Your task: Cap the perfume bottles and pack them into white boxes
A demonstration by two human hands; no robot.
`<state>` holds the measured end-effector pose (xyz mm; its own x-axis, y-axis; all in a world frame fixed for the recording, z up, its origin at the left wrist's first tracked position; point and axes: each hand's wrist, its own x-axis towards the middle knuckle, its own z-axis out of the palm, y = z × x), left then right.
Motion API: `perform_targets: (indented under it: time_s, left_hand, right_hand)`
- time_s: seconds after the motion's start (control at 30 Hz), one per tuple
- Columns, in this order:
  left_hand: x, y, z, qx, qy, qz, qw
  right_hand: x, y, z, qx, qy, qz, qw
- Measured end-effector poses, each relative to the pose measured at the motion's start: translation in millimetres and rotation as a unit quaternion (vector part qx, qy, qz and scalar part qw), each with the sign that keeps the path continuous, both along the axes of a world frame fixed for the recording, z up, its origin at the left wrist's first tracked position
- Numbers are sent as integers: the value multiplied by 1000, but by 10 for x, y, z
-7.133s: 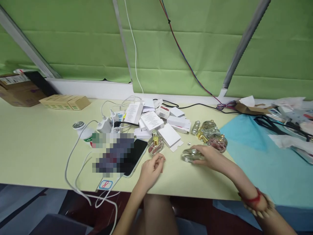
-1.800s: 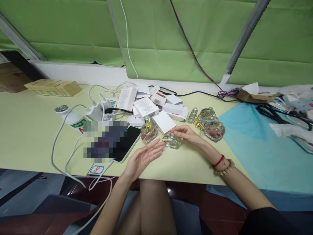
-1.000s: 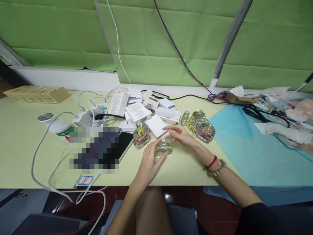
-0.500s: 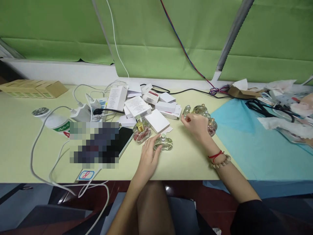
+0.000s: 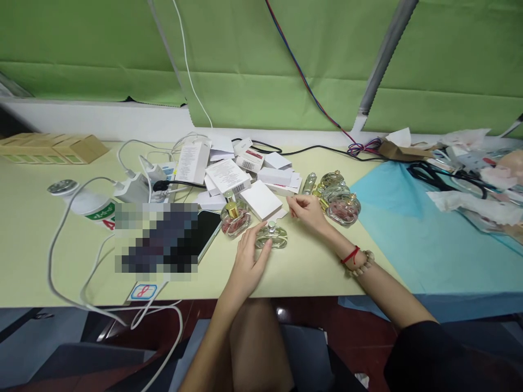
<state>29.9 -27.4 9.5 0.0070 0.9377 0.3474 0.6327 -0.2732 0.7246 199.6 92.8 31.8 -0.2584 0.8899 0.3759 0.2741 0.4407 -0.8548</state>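
Note:
My left hand [image 5: 249, 264] is closed on the left end of a clear glass perfume bottle [image 5: 279, 239], thumb in front and fingers behind. This bottle stands on the table with a silvery nozzle on top. My right hand [image 5: 308, 212] hovers to the right of the bottle, its thumb and fingertips pinched together; anything between them is too small to make out. Just left of the held bottle stands a pinkish perfume bottle [image 5: 237, 223] with a gold collar. Beyond my right hand is a group of glass perfume bottles [image 5: 344, 209], partly hidden by it.
Several white cartons [image 5: 226, 177] lie heaped behind the bottles. On the left are a phone [image 5: 210, 231], a white bottle [image 5: 92, 206] lying tilted, power adapters [image 5: 133, 188] and white cables. A blue sheet [image 5: 392, 234] covers the table's right part, with wrappers and black cable on it.
My right hand has moved left, away from the bottle group and towards the held bottle. The left hand stays on its bottle.

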Motion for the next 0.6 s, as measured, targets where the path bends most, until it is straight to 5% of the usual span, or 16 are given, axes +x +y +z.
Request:
perform_targets:
  time_s: [0.1,0.17,0.33,0.5,0.6]
  left_hand:
    - [-4,-2,0,7,3,1,1000]
    - [-4,-2,5,16,7,6,1000]
    - [14,-1,26,28,6,32,999]
    - [23,5,18,26,-41,79,996]
    - [14,4,7,24,-65,61,996]
  right_hand:
    - [6,27,37,-45,124,11,991]
    - [77,51,71,-15,117,-29,993]
    - [286,24,150,169,-175,-64,968]
    - [223,-26,100,130,-328,48,935]
    - [131,-34,43,58,-285,73,954]
